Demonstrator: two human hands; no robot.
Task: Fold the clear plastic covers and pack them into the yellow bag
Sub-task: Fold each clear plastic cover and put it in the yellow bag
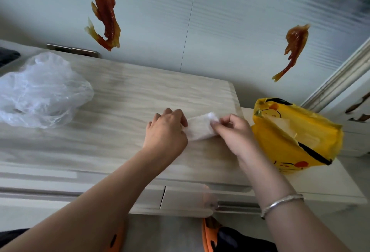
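No writing is readable; the yellow bag (pixel 296 135) shows only cartoon prints. A folded cover (pixel 201 128) lies near the tabletop's (pixel 124 99) right edge, its long axis running left to right. The left hand (pixel 166 129) pinches its left end and the right hand (pixel 234 131) its right end. The bag gapes just right of the right hand. Loose covers (pixel 42 89) are heaped at the left edge.

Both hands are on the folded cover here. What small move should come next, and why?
Probably carry the folded cover right into the yellow bag. It already looks small and compact, the left hand and right hand both pinch it, and the bag lies open beside the right hand. The unfolded pile waits at the left.
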